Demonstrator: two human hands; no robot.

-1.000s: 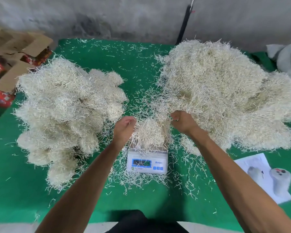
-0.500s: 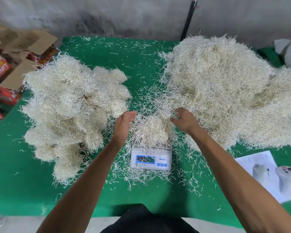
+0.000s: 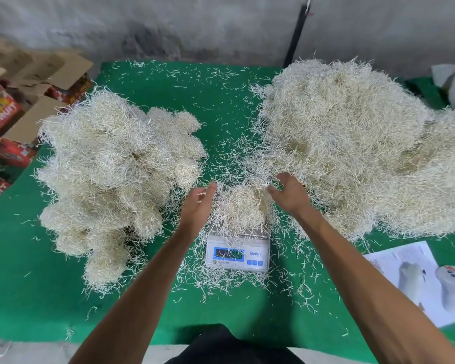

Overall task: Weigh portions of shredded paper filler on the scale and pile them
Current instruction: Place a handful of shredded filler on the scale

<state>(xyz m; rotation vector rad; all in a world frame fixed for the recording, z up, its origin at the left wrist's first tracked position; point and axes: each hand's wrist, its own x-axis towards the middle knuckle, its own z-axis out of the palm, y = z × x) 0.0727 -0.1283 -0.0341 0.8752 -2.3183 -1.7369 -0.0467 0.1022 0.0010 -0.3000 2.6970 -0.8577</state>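
A small white digital scale [image 3: 238,254] sits on the green table near me, its blue display lit. A portion of cream shredded paper [image 3: 241,206] is heaped on its platform. My left hand [image 3: 199,203] is at the portion's left side with fingers straight and relaxed. My right hand [image 3: 286,191] hovers at its upper right, fingers spread and slightly bent, holding nothing. A stack of rounded portions [image 3: 111,177] lies on the left. A big loose heap of shredded paper [image 3: 357,148] fills the right.
Green cloth covers the table [image 3: 37,298], littered with loose shreds. A printed sheet [image 3: 402,264] with a white device [image 3: 452,287] on it lies at the right front. Open cardboard boxes [image 3: 24,106] stand off the left edge. A dark pole [image 3: 296,32] leans on the wall behind.
My right hand has let go of the shreds it was clutching and opened beside the portion. My left hand has straightened out at the portion's left side.
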